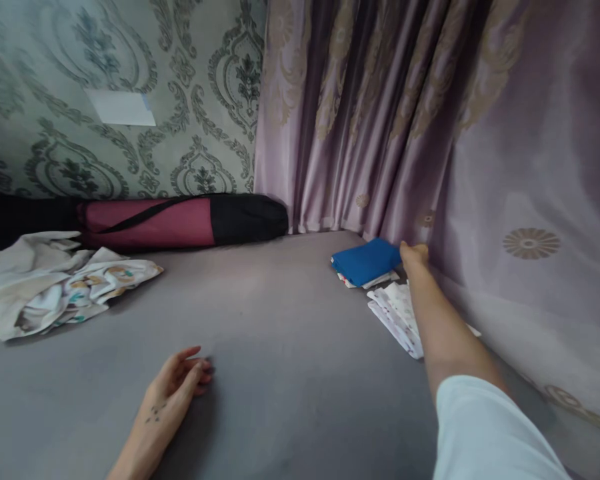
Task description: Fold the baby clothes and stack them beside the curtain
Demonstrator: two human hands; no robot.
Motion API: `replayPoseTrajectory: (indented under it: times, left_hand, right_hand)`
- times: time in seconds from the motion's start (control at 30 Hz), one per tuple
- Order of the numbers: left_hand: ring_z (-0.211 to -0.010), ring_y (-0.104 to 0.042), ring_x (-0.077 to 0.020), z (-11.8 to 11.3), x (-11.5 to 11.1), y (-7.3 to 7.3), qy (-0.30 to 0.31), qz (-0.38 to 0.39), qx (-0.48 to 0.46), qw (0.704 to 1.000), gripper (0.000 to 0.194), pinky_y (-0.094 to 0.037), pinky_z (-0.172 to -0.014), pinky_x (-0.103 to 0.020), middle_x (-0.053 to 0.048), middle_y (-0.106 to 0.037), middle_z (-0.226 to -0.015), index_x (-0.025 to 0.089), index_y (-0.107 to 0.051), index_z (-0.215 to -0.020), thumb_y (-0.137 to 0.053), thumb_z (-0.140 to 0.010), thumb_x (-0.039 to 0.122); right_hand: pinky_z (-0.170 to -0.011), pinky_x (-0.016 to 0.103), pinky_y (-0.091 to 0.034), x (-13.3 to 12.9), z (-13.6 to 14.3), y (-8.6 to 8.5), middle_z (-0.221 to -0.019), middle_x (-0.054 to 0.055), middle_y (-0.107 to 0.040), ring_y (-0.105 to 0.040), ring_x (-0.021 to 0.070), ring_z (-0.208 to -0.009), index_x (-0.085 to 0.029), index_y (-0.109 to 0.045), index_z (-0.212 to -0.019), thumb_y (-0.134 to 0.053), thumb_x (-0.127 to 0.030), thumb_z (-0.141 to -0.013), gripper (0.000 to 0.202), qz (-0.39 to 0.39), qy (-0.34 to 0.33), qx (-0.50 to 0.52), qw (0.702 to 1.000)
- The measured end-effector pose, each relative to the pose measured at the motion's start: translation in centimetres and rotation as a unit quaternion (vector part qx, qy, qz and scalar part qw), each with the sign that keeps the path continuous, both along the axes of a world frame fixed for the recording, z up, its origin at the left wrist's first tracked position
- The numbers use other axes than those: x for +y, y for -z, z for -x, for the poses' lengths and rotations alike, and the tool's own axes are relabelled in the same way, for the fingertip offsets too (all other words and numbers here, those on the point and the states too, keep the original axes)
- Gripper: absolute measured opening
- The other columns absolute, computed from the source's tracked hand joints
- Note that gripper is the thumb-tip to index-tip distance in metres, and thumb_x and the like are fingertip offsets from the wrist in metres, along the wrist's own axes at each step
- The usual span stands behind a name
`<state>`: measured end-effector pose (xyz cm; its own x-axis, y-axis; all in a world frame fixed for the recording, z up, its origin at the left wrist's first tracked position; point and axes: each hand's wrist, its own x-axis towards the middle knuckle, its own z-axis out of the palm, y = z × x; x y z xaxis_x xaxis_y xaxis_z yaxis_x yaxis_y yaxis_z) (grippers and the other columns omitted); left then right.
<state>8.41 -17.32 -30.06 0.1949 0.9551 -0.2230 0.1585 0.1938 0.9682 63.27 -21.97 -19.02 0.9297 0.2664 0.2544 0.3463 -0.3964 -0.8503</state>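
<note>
My left hand [177, 387] hovers over or rests on the grey bed sheet [280, 373]; its fingers are loosely bent and apart, holding nothing. My right arm reaches out to the far right, with my right hand [414, 255] at the right end of a folded blue cloth [366, 260]. Its fingers are mostly hidden, so I cannot tell whether they grip the blue cloth or only touch it. Beneath the blue cloth lies a white patterned folded cloth [380, 280]. Nearer to me, another folded white printed cloth [396, 313] is partly covered by my right forearm.
A crumpled heap of white printed cloth [80, 287] lies at the left. Behind it, a long red and black bag [180, 220] runs along the patterned wall [180, 80]. Mauve curtains [350, 133] hang at the back and right, down to the bed's edge.
</note>
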Motion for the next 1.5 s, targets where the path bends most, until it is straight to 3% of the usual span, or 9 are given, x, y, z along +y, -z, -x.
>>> replayPoseTrajectory:
  times: [0.17, 0.33, 0.53, 0.73, 0.83, 1.03, 1.2, 1.33, 1.5]
  left_hand:
    - [-0.066, -0.066, -0.0203, 0.0, 0.1, -0.1, 0.0, -0.007, 0.01, 1.0, 0.079, -0.055, -0.056, -0.03, -0.006, -0.07, -0.077, 0.017, -0.055, -0.102, -0.072, -0.047, 0.071]
    - [-0.066, -0.067, -0.0216, 0.0, -0.1, -0.4, 0.001, -0.018, 0.013, 1.0, 0.076, -0.056, -0.057, -0.031, -0.006, -0.07, -0.075, 0.018, -0.054, -0.1, -0.071, -0.048, 0.071]
    - [-0.067, -0.067, -0.0208, -0.2, -0.7, -1.5, 0.006, -0.028, 0.014, 0.999, 0.07, -0.056, -0.06, -0.032, -0.005, -0.069, -0.076, 0.017, -0.055, -0.101, -0.069, -0.053, 0.067]
    - [-0.067, -0.065, -0.0201, -0.3, -0.5, -1.2, 0.017, -0.029, 0.019, 0.999, 0.067, -0.055, -0.06, -0.032, -0.006, -0.068, -0.077, 0.016, -0.055, -0.101, -0.067, -0.055, 0.063]
    - [-0.068, -0.066, -0.0196, -0.2, -0.4, -0.9, 0.027, -0.031, 0.024, 0.999, 0.066, -0.054, -0.061, -0.031, -0.006, -0.068, -0.077, 0.016, -0.055, -0.101, -0.066, -0.055, 0.062]
    - [-0.067, -0.065, -0.0189, -0.3, -0.1, -0.4, 0.033, -0.044, 0.026, 0.998, 0.055, -0.053, -0.059, -0.03, -0.005, -0.066, -0.076, 0.017, -0.053, -0.097, -0.063, -0.06, 0.056]
    - [-0.061, -0.061, -0.0146, -1.2, -0.1, -1.2, 0.061, -0.036, 0.077, 0.995, 0.034, -0.049, -0.055, -0.024, -0.003, -0.063, -0.071, 0.015, -0.053, -0.1, -0.055, -0.074, 0.038]
    - [-0.058, -0.06, -0.012, -1.3, 2.1, -2.2, 0.123, -0.037, 0.131, 0.983, 0.032, -0.045, -0.053, -0.021, -0.006, -0.067, -0.077, 0.012, -0.056, -0.108, -0.051, -0.079, 0.024]
    - [-0.062, -0.063, -0.013, 0.9, 7.1, -2.7, 0.049, -0.11, 0.203, 0.972, 0.025, -0.047, -0.059, -0.022, -0.007, -0.07, -0.075, 0.011, -0.065, -0.098, -0.051, -0.08, 0.02]
  right_hand:
    - [-0.112, 0.046, -0.023, 1.0, 2.5, 1.4, -0.144, 0.027, -0.037, -0.032, 0.0314, -0.136, -0.003, -0.04, -0.137, -0.05, -0.023, -0.088, 0.054, 0.093, 0.009, -0.076, 0.993]
    - [-0.109, 0.061, -0.016, 3.3, 6.4, 3.2, -0.155, 0.016, -0.022, -0.017, 0.0341, -0.142, -0.018, -0.031, -0.147, -0.03, -0.045, -0.096, 0.057, 0.263, -0.036, -0.243, 0.933]
    - [-0.106, 0.067, -0.012, 3.2, 6.5, 6.1, -0.155, 0.013, -0.023, -0.018, 0.0395, -0.14, -0.022, -0.032, -0.148, -0.018, -0.059, -0.094, 0.066, 0.42, -0.134, -0.075, 0.895]
    - [-0.107, 0.064, -0.006, 4.0, 8.4, 5.5, -0.155, 0.02, -0.019, -0.013, 0.0373, -0.141, -0.014, -0.032, -0.147, -0.022, -0.052, -0.096, 0.064, 0.424, -0.113, -0.147, 0.887]
    - [-0.11, 0.058, -0.004, 4.4, 12.6, 5.8, -0.154, 0.021, -0.02, -0.01, 0.035, -0.142, -0.009, -0.034, -0.145, -0.025, -0.045, -0.097, 0.06, 0.396, -0.151, -0.227, 0.877]
    - [-0.111, 0.054, -0.009, 5.1, 22.6, 8.0, -0.155, 0.019, -0.019, -0.014, 0.0326, -0.143, -0.015, -0.03, -0.147, -0.022, -0.051, -0.097, 0.062, 0.385, -0.328, -0.195, 0.84]
    - [-0.11, 0.053, -0.017, 5.9, 28.3, 9.2, -0.154, 0.018, -0.024, -0.021, 0.0315, -0.141, -0.016, -0.034, -0.146, -0.022, -0.05, -0.097, 0.06, 0.384, -0.385, -0.204, 0.814]
    - [-0.108, 0.049, -0.025, 7.7, 30.7, 10.6, -0.151, 0.018, -0.031, -0.029, 0.0307, -0.138, -0.014, -0.037, -0.144, -0.024, -0.046, -0.098, 0.058, 0.38, -0.391, -0.262, 0.796]
    - [-0.106, 0.055, -0.026, 8.8, 31.9, 12.5, -0.148, 0.016, -0.036, -0.032, 0.0316, -0.136, -0.016, -0.041, -0.142, -0.024, -0.046, -0.097, 0.056, 0.389, -0.378, -0.314, 0.779]
